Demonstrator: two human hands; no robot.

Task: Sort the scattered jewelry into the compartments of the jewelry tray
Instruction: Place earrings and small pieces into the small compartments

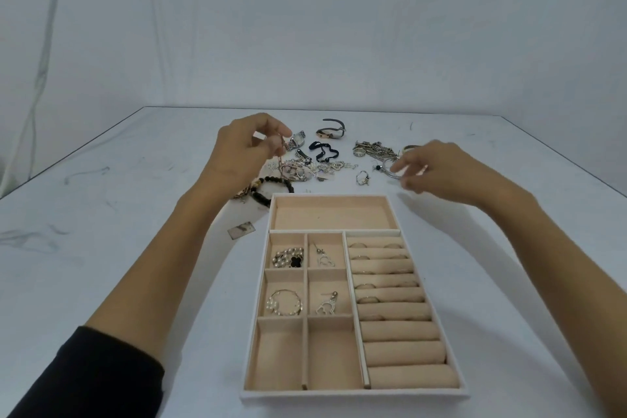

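The beige jewelry tray (pixel 353 393) lies in front of me, its wide far compartment empty. Small left compartments hold a pearl bracelet (pixel 288 257), a pearl hoop (pixel 284 303) and two dangling earrings (pixel 324 306). Rings sit in the roll slots (pixel 368 299) on the right. My left hand (pixel 244 149) pinches a thin gold chain (pixel 281 159) that hangs above the scattered pile (pixel 312 169). My right hand (pixel 437 168) grips a silver bangle (pixel 392 174) just above the table.
Beyond the tray lie two watches (pixel 330 132), a black cord bracelet (pixel 320 150), a dark bead bracelet (pixel 271 188), a heap of silver pieces (pixel 373 150), a loose ring (pixel 363 177) and a small tag (pixel 241 230). The white table ends at a grey backdrop.
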